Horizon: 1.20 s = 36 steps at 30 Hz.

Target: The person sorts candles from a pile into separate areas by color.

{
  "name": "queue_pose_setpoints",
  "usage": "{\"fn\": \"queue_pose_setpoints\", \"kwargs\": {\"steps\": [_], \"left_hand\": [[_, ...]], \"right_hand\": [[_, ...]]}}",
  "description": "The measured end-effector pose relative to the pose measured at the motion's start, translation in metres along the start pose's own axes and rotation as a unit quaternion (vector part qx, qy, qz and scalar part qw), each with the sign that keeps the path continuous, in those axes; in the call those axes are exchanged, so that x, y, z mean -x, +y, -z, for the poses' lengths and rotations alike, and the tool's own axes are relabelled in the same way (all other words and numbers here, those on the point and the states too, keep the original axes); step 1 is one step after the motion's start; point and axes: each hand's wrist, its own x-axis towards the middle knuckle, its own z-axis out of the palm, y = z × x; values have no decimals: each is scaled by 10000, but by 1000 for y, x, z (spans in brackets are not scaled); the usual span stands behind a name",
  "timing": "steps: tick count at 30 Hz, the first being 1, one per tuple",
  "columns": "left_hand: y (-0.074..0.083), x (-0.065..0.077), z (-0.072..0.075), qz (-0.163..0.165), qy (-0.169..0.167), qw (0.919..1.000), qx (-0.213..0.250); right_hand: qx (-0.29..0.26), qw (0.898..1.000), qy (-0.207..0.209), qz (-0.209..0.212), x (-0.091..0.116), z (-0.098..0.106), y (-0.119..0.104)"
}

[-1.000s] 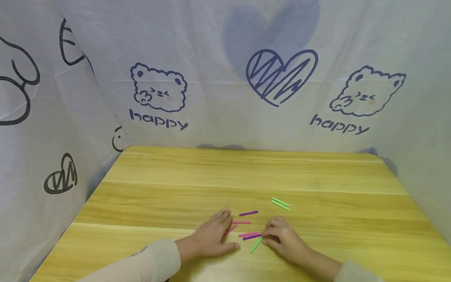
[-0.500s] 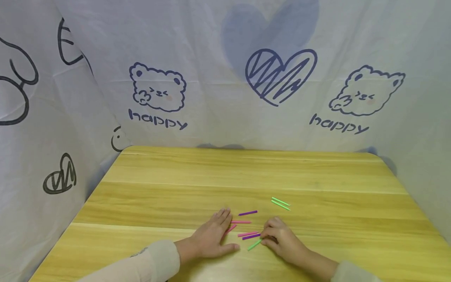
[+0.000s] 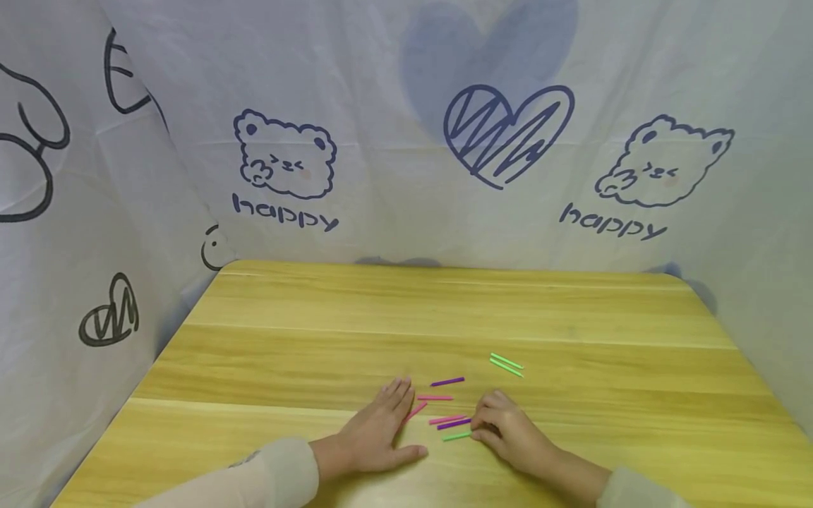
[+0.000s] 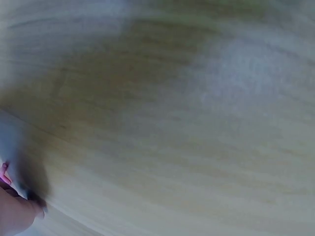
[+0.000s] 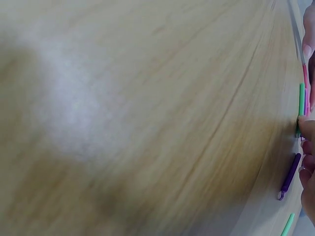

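My right hand [image 3: 511,434] pinches one end of a thin green candle [image 3: 456,437] between thumb and fingertips, low over the table. That candle lies almost parallel to a purple candle [image 3: 454,424] and a pink candle [image 3: 447,420] just beyond it. In the right wrist view the green candle [image 5: 301,98] sticks out past the thumb. My left hand [image 3: 377,434] rests flat on the table with fingers straight and thumb spread. By its fingers lies a slanted pink candle [image 3: 416,411], partly hidden, with another pink candle [image 3: 435,398] further off.
A second purple candle [image 3: 447,382] lies beyond the pink ones. Two green candles side by side, the farther green candle [image 3: 507,360] among them, lie past my right hand. A patterned white cloth [image 3: 394,212] hangs behind the wooden table [image 3: 317,303].
The green candle in my right hand has turned from a steep slant to nearly level, alongside the purple one. My left hand has shifted slightly left, away from the pink candles.
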Motion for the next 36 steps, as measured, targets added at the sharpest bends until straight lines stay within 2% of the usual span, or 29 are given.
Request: {"fn": "queue_pose_setpoints", "kwargs": {"steps": [13,20,30,36], "left_hand": [[5,6,-3,-83,-61,9999,-51],[7,6,-1,-76,-160,9998,-41],[10,8,0,-99,-146,9997,-142],[10,8,0,-127,-160,9996,-188]], "right_hand": [[324,9994,-77,-40,0,4,-4],[507,9986,159,45,4,5,-4],[591,9976,297,-206,13,9,-3],[666,9965,484,-107,17,11,-2]]}}
